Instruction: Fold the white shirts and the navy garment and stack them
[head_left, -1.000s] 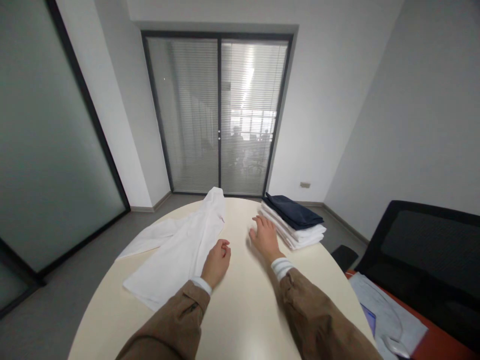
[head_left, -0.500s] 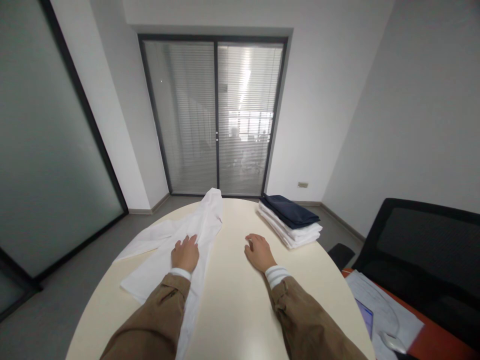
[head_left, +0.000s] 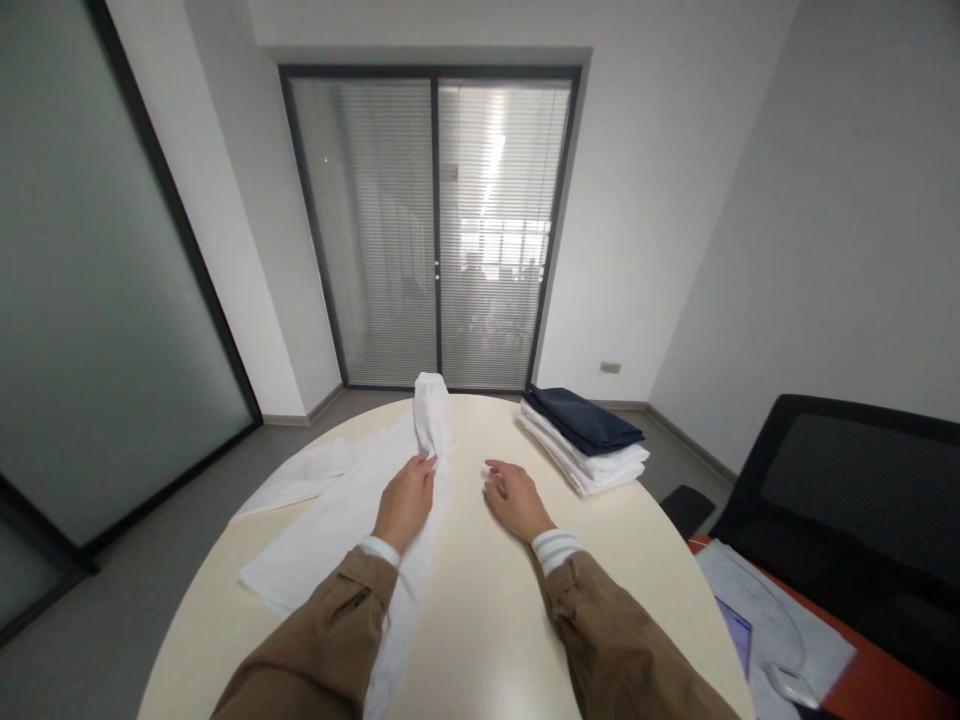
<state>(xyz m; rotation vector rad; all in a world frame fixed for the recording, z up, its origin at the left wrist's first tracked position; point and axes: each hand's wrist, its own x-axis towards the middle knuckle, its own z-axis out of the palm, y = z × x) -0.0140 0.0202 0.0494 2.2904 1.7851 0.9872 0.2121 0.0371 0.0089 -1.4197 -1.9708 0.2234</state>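
Observation:
A white shirt (head_left: 322,535), partly folded, lies on the left half of the round table, one sleeve spread toward the left edge. Its far end stands up a little at the table's back edge. My left hand (head_left: 406,500) pinches the shirt's fabric along its right side, below that raised end; the thumb and fingertips are closed together. To the right of the shirt, my right hand (head_left: 517,498) hovers over or rests on the bare tabletop, fingers loosely bent and apart, holding nothing. My left forearm covers part of the shirt's near end.
A stack of folded white clothes (head_left: 585,475) with a folded navy garment (head_left: 585,420) on top sits at the table's (head_left: 465,620) back right. At right stand a black mesh chair (head_left: 847,500) and an orange surface with papers (head_left: 757,600), a phone (head_left: 735,632) and a mouse (head_left: 791,685).
My left hand has moved right and slightly forward, from lying flat on the shirt to pinching its right side. The fabric there has shifted slightly right. My right hand has barely moved.

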